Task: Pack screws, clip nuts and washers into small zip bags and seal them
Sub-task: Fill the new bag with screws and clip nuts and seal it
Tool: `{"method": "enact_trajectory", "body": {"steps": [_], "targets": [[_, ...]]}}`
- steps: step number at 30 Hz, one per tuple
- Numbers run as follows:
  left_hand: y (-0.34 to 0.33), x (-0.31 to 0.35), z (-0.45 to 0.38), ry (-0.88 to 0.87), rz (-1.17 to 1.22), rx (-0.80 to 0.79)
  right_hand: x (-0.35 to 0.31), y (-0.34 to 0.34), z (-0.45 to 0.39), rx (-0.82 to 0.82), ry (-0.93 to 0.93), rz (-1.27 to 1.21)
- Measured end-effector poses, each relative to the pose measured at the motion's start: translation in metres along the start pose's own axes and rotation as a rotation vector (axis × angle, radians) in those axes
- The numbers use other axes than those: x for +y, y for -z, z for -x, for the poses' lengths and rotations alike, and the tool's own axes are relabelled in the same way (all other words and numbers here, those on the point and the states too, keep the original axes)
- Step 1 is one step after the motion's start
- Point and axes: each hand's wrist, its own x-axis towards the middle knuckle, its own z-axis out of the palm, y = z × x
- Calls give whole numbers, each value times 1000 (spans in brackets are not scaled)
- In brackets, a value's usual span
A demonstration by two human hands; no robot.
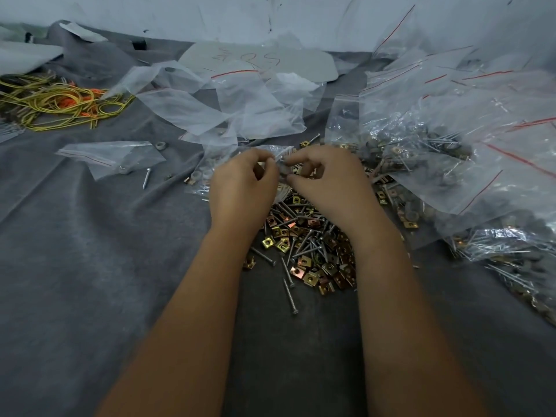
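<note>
both hands [281,176] pinching small zip bag [279,159]

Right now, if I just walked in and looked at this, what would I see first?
First, the two hands, left hand and right hand, meeting in the middle and pinching a small clear bag between them. Just below them, between the arms, lies a shiny pile of screws and gold clip nuts on the grey cloth. On the right rises a heap of filled zip bags, and far left lies a yellow and orange tangle of cords.
</note>
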Motion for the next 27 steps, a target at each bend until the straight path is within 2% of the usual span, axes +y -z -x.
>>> {"method": "enact_trajectory", "body": {"steps": [4, 7, 12, 21, 25, 27], "targets": [[0, -1, -2, 32, 31, 16, 1, -6, 0, 46, -57, -22], [-2, -3, -2, 35, 18, 28, 6, -2, 2, 92, -125, 159], [-2, -4, -3, 42, 21, 18, 12, 4, 5, -42, -195, 364], [-4, -7, -3, 105, 82, 43, 13, 2, 4, 11, -181, 384], [-4, -7, -4, 104, 55, 63, 9, -3, 1, 180, -111, 261], [-5, -7, -4, 84, 23, 57, 0, -11, 0, 210, -26, 150]]}}
